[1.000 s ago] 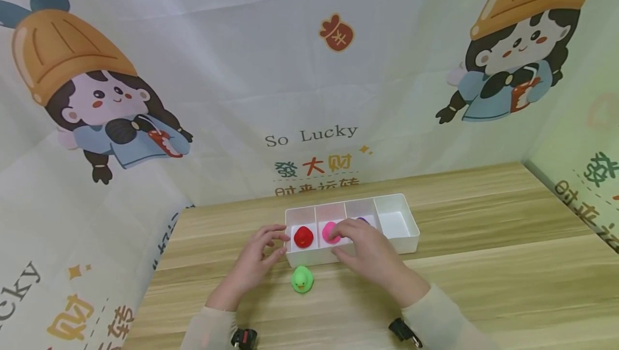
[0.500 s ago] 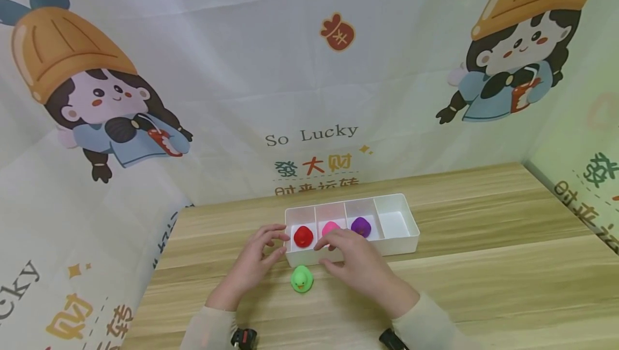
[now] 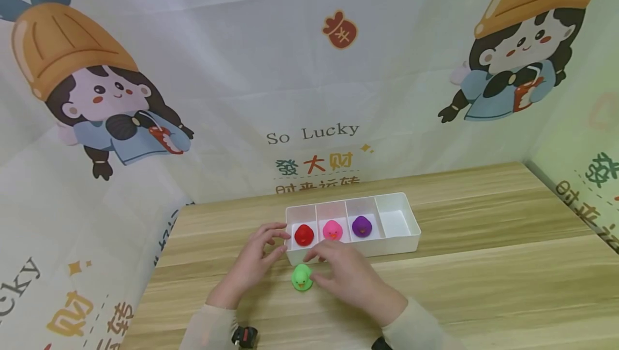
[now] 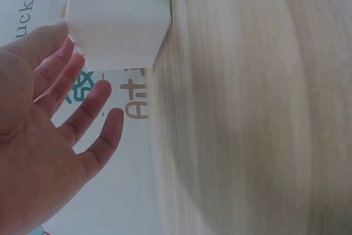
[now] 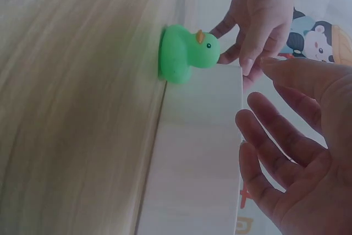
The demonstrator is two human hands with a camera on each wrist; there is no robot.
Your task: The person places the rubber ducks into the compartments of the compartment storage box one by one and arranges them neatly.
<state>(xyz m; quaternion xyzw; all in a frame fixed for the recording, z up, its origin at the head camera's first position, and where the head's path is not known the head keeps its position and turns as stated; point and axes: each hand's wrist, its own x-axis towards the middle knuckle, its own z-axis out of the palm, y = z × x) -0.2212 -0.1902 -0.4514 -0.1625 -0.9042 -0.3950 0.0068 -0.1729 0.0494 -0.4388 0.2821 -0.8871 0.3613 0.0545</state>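
Observation:
A white divided box [image 3: 394, 245] on the table holds a red duck [image 3: 303, 235] in its leftmost compartment, a pink duck [image 3: 332, 230] in the second and a purple duck [image 3: 361, 226] in the third. In front of the box a green rubber duck [image 3: 302, 277] stands upright on the wood. My left hand [image 3: 255, 264] is at the box's left end, fingertips and thumb right at the rim, fingers relaxed. My right hand [image 3: 350, 275] hovers beside the green duck with fingers loosely bent, holding nothing; the right wrist view shows a gap between the fingers and the duck [image 5: 184, 53].
The rightmost compartment [image 3: 395, 223] of the box shows its bare floor. The wood-grain table [image 3: 483, 221] runs to a printed cloth [image 3: 232, 97] at the back, with more cloth at both sides. Each wrist wears a dark strap.
My right hand has moved from over the pink duck toward the front left, to the green duck. The pink and purple ducks now show fully. My left hand stays at the box's end.

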